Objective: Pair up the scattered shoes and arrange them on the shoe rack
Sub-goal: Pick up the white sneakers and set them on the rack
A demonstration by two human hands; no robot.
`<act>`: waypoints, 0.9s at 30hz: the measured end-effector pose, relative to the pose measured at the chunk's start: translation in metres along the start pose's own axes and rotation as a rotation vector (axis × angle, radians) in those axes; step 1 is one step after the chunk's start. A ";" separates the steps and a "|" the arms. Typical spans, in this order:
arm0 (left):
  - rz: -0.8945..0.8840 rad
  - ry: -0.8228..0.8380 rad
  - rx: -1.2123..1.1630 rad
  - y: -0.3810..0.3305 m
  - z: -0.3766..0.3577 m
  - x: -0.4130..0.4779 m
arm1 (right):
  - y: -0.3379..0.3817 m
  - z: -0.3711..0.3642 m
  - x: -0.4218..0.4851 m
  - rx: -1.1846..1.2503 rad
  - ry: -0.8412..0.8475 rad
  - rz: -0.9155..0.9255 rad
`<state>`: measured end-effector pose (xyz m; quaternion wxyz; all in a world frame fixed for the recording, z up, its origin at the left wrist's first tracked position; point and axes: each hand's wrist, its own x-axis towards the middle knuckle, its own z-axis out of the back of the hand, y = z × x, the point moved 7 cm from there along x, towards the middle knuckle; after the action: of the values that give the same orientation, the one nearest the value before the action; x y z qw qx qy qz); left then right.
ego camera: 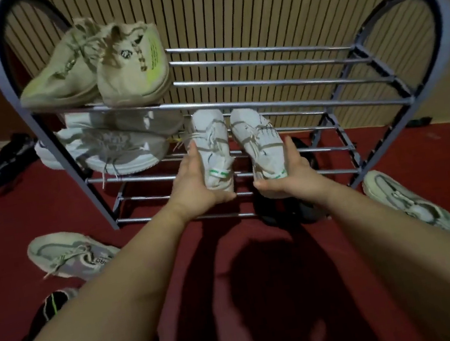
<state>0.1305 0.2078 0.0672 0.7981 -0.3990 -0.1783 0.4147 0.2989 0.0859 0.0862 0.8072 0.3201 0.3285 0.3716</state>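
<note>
Head view: left hand (pixel 195 188) grips the heel of one white shoe (pixel 212 146), right hand (pixel 287 175) grips the heel of its mate (pixel 260 140); both shoes lie side by side at the rack's (pixel 262 77) middle shelf, long axes running front to back, toes toward the slatted wall (pixel 251 0), heels toward the person. Beige pair (pixel 97 69) sits on the top shelf left, toes forward; grey pair (pixel 115 148) below it; single shoes lie on the red floor (pixel 171 251) at left (pixel 67 256) and right (pixel 406 201).
</note>
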 end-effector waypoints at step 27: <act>-0.064 0.083 0.057 0.003 0.019 0.022 | 0.011 -0.030 0.027 -0.216 -0.233 0.139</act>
<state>0.1299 0.2364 0.0756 0.8286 -0.3874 -0.1458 0.3770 0.2853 0.1212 0.0691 0.8419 0.2944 0.1678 0.4201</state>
